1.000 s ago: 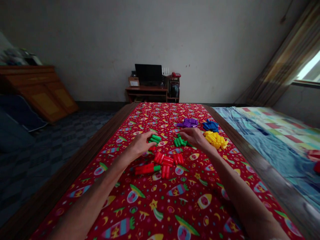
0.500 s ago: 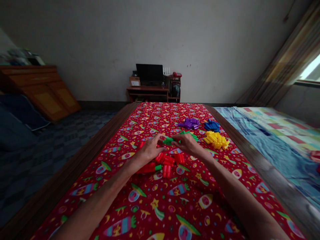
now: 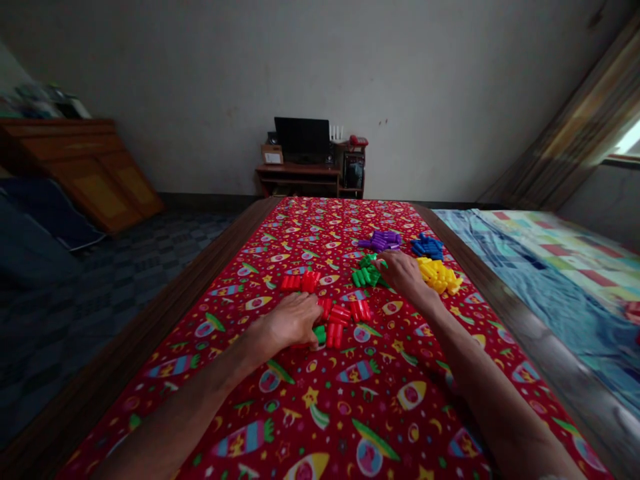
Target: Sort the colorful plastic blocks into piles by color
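Observation:
My left hand [image 3: 289, 323] lies knuckles up on the red patterned cloth [image 3: 320, 413], its fingers curled over a rod of joined red pieces whose green end [image 3: 320, 335] sticks out at the fingertips. More red pieces [image 3: 345, 313] lie just right of it, and a short red row [image 3: 300, 282] lies beyond it. My right hand [image 3: 404, 272] reaches into the green pile [image 3: 367, 275]; its fingertips are pressed among the green pieces, and whether they hold one I cannot make out. A yellow pile [image 3: 440, 277] touches the right side of that hand.
Purple pieces [image 3: 381, 240] and blue pieces [image 3: 427, 246] lie farther back on the cloth. The table's wooden edge [image 3: 175, 293] runs along the left. A quilted bed [image 3: 560, 280] lies right. A desk with a monitor [image 3: 303, 139] stands at the wall, a wooden cabinet [image 3: 85, 170] at left.
Both hands were joined on a green piece above the red pieces. My left hand has since dropped onto the red-and-green rod; my right hand has gone back to the green pile.

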The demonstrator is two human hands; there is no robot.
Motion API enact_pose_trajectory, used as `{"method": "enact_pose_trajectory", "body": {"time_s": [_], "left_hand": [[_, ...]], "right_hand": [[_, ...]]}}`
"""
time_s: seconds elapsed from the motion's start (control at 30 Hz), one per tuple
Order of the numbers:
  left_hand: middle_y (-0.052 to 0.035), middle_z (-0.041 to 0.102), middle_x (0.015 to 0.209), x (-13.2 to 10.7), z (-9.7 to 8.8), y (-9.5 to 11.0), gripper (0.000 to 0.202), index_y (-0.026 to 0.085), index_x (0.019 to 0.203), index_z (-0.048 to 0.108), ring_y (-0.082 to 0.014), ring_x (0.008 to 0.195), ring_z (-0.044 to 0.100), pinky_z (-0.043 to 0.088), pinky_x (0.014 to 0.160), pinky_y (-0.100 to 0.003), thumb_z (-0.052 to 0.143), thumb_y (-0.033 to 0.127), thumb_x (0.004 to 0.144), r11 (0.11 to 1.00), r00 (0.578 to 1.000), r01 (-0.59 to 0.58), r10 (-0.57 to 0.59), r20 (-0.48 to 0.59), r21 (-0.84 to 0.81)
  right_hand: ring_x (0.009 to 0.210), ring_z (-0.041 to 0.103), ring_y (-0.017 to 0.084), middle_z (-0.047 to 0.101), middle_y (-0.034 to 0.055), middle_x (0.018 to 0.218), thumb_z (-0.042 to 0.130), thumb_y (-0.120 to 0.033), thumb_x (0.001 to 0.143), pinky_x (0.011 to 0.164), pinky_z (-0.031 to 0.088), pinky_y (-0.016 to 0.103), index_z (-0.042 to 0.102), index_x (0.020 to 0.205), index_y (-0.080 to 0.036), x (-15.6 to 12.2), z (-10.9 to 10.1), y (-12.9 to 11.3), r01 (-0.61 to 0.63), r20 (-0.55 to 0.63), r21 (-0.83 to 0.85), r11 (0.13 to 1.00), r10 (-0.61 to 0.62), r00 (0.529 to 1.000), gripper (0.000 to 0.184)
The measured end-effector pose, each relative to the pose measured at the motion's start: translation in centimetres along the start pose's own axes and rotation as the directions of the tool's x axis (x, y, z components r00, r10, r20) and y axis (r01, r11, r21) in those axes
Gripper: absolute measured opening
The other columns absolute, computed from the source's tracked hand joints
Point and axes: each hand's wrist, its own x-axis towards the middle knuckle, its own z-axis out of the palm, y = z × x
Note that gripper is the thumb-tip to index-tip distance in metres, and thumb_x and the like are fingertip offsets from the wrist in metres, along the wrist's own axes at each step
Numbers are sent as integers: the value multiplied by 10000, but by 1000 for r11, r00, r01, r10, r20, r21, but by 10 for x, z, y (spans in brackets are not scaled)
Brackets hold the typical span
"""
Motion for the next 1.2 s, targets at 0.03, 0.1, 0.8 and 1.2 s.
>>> {"method": "enact_pose_trajectory", "body": {"time_s": [0.03,0.1,0.8,1.2], "left_hand": [[-96,683,873,0,1,0,165,183,738,667,-291,910,628,470,842,-366,771,274,649,1000,1000,18,-18,-6,-1],[-88,690,795,1,4,-2,104,190,725,677,-277,842,646,478,794,-350,721,274,684,999,999,30,-31,-39,-25],[-115,591,1266,49,27,-87,406,172,1190,591,-237,1227,514,368,1087,-382,403,401,911,939,744,-52,-191,-640,-341],[-60,644,1270,52,46,-63,551,220,1202,632,-197,1205,561,379,1077,-335,229,493,944,732,922,-268,5,-387,-627]], "right_hand": [[853,626,210,704,134,875,489,-286,928,744,414,271,706,914,-151,0,-4,-9,22,32,33,999,-24,999,257],[785,623,183,698,113,809,491,-268,927,693,400,246,704,889,-149,-2,-12,-29,101,103,154,983,-117,988,247],[819,677,218,755,78,894,552,-232,812,777,486,314,756,935,-171,9,16,20,-143,-123,354,924,197,973,246],[706,615,156,694,69,764,529,-178,857,648,423,239,699,894,-166,-4,-5,-28,165,191,112,980,-184,964,175]]}}
